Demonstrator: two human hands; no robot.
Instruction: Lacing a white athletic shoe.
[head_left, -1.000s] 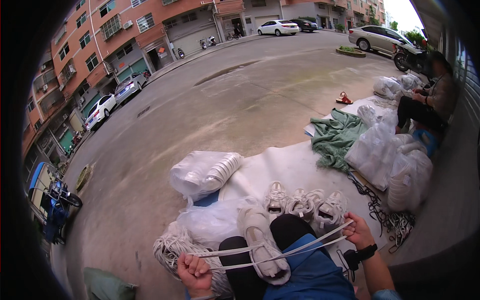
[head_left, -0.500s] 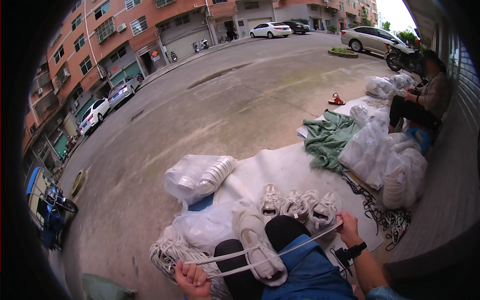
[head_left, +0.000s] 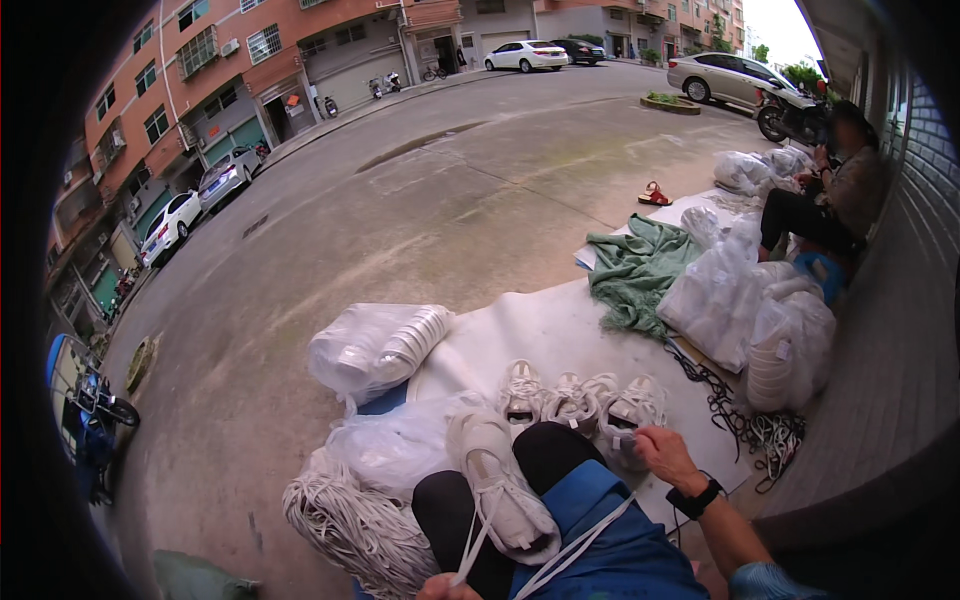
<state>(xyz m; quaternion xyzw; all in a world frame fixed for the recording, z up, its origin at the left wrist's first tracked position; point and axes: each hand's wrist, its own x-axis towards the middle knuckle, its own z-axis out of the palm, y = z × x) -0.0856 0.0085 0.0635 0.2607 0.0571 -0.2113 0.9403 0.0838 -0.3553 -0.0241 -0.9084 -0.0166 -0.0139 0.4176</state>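
Note:
A cream lace-up sneaker (head_left: 505, 495) lies across my lap, its toe toward the far side. At the lower edge my left hand (head_left: 447, 588), partly cut off, is closed on a pale shoelace (head_left: 472, 545) that runs up to the sneaker. My right hand (head_left: 668, 458) has its fingers curled, beside the row of shoes. Another stretch of pale lace (head_left: 585, 540) slants over my blue apron toward that hand; whether it reaches the fingers cannot be made out. Several similar cream sneakers (head_left: 634, 405) stand on the white sheet beyond my knees.
A bundle of pale laces (head_left: 350, 530) lies left of my legs, near clear plastic bags (head_left: 385, 350). To the right are black laces (head_left: 725, 395), a green cloth (head_left: 645, 265) and bagged white goods (head_left: 785, 350). A person (head_left: 840, 185) sits by the wall.
The lace stretched between both hands has gone slack. My left hand has moved down and right to the lower edge. My right hand has shifted slightly left in view, and the view itself has turned a little.

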